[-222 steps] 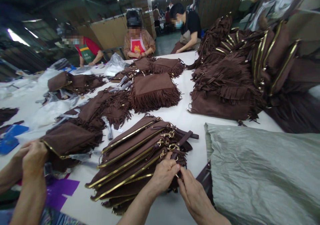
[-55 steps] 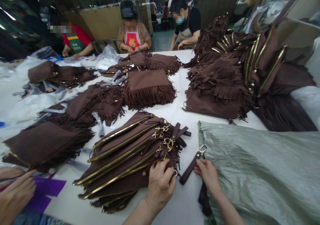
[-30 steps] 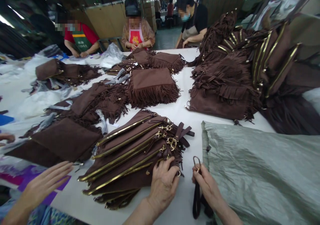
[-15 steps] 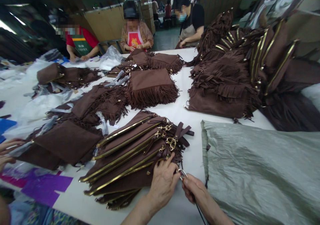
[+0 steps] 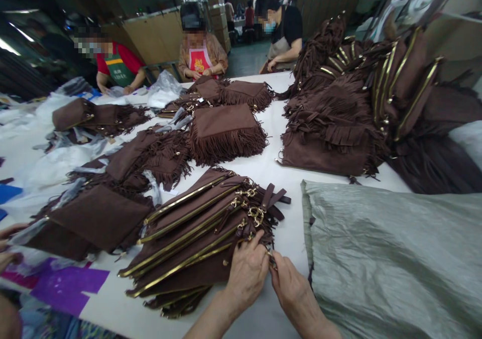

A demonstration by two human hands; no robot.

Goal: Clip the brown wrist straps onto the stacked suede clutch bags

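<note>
A fanned stack of brown fringed bags (image 5: 188,218) with gold zippers lies before me. My left hand (image 5: 246,266) rests on the corner of the lowest bags at the near right, fingers bent and closed on that bag's end, index finger stretched forward. Against its fingertips, my right hand (image 5: 291,284) pinches a small shiny metal clip (image 5: 271,261), mostly covered by the fingers. Whether the clip is joined to the bag is hidden. Gold rings and clasps (image 5: 256,216) with short brown straps (image 5: 273,197) sit just beyond my left hand.
Grey-green woven plastic sheeting (image 5: 391,248) covers the right side. Brown bags pile up behind it (image 5: 331,148) and at the left (image 5: 101,213). Purple sheet material (image 5: 70,286) lies near a co-worker's hand (image 5: 9,246) at the left edge. Several people work across the white table (image 5: 286,183).
My right hand has moved up and closed over the metal clip, bringing it against my left fingertips. The dark cord that hung below it is no longer visible. The left hand stays in place.
</note>
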